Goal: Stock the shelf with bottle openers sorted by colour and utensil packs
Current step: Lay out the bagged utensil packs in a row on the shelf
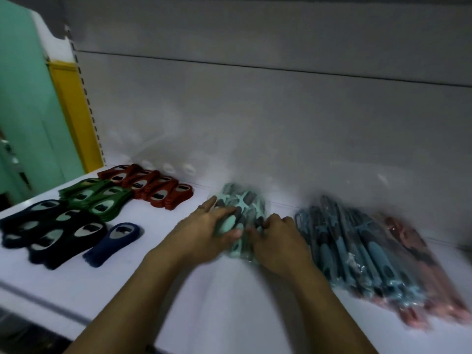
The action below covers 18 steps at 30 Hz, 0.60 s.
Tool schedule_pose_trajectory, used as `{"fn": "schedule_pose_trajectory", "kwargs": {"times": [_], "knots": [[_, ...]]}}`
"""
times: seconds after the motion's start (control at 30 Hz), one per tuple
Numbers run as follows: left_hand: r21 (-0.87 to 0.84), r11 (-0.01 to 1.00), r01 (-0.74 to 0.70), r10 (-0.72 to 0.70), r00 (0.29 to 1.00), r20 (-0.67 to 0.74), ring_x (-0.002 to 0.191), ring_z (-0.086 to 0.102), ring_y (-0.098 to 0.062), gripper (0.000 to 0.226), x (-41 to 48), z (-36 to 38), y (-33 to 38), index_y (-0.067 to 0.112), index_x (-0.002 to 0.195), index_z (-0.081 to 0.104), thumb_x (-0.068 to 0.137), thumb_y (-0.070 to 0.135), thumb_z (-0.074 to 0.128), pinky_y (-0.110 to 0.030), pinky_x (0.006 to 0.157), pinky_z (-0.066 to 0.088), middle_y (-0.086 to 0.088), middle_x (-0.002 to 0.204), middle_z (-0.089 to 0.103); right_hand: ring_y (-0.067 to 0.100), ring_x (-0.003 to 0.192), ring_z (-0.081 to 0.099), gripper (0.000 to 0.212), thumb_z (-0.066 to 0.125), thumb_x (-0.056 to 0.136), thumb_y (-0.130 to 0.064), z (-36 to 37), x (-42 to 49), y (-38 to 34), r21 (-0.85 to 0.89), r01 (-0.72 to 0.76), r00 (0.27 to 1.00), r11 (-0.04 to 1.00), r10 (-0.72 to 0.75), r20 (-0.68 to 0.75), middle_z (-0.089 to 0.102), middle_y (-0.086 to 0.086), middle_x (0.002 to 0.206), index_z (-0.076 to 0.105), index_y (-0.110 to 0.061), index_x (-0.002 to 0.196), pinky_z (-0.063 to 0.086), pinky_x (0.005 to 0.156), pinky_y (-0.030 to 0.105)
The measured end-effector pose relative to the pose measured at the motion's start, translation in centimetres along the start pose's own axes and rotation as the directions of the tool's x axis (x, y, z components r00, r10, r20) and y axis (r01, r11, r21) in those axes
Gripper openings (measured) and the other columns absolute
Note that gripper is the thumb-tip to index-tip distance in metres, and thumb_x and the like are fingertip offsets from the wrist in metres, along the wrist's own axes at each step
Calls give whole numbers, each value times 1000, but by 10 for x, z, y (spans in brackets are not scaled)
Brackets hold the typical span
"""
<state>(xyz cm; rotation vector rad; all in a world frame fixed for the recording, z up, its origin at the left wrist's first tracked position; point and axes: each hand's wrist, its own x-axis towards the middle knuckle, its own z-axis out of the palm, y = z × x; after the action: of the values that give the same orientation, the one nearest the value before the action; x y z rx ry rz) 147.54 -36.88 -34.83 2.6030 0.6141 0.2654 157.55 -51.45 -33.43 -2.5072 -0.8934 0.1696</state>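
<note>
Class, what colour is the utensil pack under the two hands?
Mint green with dark grey parts: the utensil pack, head view.

My left hand (204, 233) and right hand (278, 241) are covering the near half of the mint utensil packs (242, 200); blur is smearing the pink packs (421, 264) on the right, hiding their contents.

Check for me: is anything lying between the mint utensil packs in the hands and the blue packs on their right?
Nothing visible. Both the left hand and right hand already hold the mint utensil packs, and only a bare strip of white shelf separates them from the blue packs.
</note>
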Motion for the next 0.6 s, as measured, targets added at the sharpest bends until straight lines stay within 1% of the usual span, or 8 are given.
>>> {"fn": "schedule_pose_trajectory", "kwargs": {"times": [0.07,0.1,0.2,0.3,0.4,0.5,0.53,0.6], "knots": [[52,998,-46,44,998,36,150,9,-18,85,-12,5,-7,54,147,14,73,84,43,-45,120,22,7,164,3,31,113,51,63,44,87,-69,-4,1,6,-179,51,995,982,-34,96,50,11,123,50,-19,126,43,93,36],[84,993,-88,86,996,34,151,0,-17,92,-17,8,-14,55,147,8,67,88,39,-47,120,18,8,164,-1,30,114,50,68,44,83,-74,-6,2,7,-195,99,989,976,-74,131,51,10,124,48,-23,128,43,95,37],[67,989,-132,132,991,3,148,-18,-14,97,-23,18,-31,54,148,0,68,82,47,-51,121,10,7,164,-6,25,120,45,93,58,66,-81,-13,1,10,-25,216,935,976,-200,292,47,3,132,26,-41,144,42,102,42],[9,990,-141,141,989,-47,148,-18,-15,94,-22,21,-32,51,150,6,72,74,53,-52,121,8,6,164,0,25,134,28,111,66,63,-77,-16,-7,10,-181,341,866,922,-234,441,30,1,146,9,-41,151,32,109,41],[-51,990,-129,128,991,-23,151,3,-17,84,-21,20,-37,49,150,14,80,60,59,-50,120,14,7,163,11,27,129,36,91,68,76,-60,-11,-2,11,-220,346,903,912,-260,343,40,5,139,21,-33,150,34,104,38],[-406,899,-164,161,986,-41,133,45,-6,73,-23,17,-40,48,146,29,88,26,68,-37,109,41,19,145,47,23,114,53,84,76,70,-50,-7,3,13,-91,269,941,959,-242,236,55,-1,129,34,-29,139,45,98,39],[-487,861,-147,149,988,-36,126,51,-1,71,-25,16,-39,46,143,35,89,14,68,-32,105,46,23,136,54,22,111,55,85,79,67,-49,-8,3,13,-41,238,951,970,-224,213,57,-3,127,35,-29,137,47,96,39],[-516,846,-131,123,991,-49,121,56,-1,64,-25,16,-39,35,141,44,88,11,69,-33,103,48,20,131,59,21,111,55,86,80,64,-51,-7,4,13,-14,213,961,977,-206,186,57,-4,127,37,-30,135,48,95,40]]}}
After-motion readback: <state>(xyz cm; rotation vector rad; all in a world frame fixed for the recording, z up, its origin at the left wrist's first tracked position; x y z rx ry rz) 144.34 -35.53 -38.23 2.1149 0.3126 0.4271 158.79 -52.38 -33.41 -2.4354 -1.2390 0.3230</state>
